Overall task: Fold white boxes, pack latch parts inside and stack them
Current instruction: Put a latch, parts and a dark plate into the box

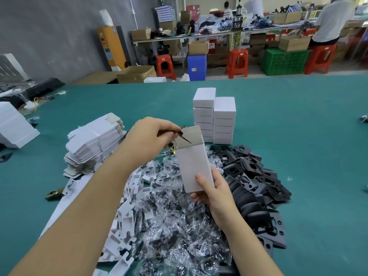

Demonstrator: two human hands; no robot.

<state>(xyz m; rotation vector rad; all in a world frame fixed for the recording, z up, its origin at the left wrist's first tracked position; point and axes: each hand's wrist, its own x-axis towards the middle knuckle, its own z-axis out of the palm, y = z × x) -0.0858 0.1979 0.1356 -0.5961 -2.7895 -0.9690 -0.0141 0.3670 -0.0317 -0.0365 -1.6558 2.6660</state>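
Two hands: right hand grips box bottom, left hand above

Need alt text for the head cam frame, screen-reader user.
A right hand holds an upright white box by its bottom while the left hand pinches a thin dark part at its open top. Below lie bagged parts, black plates and flat box blanks; finished boxes are stacked behind.
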